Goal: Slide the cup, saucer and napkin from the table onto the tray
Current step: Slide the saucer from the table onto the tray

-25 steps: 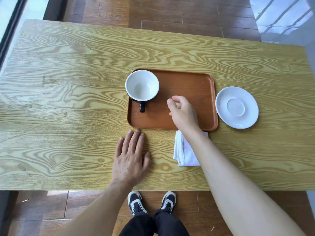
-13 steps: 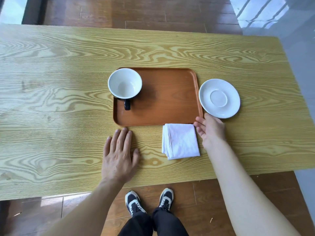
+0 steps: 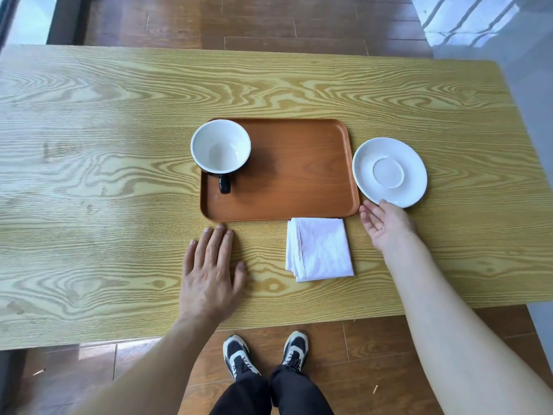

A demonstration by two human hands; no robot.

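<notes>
A black cup (image 3: 220, 149) with a white inside stands on the left end of the brown tray (image 3: 299, 181), handle toward me. A white saucer (image 3: 389, 172) lies on the table just right of the tray. A folded white napkin (image 3: 319, 249) lies on the table against the tray's near edge. My right hand (image 3: 386, 226) is palm up, fingers apart, its fingertips touching the saucer's near rim and holding nothing. My left hand (image 3: 211, 272) rests flat on the table below the tray's near left corner.
The wooden table (image 3: 119, 145) has its right edge just beyond the saucer and its near edge close to my body. Below the near edge are a wooden floor and my shoes (image 3: 266, 353).
My right hand left the tray, passed to the right of the napkin and reached the saucer's near rim. The left hand has stayed flat on the table.
</notes>
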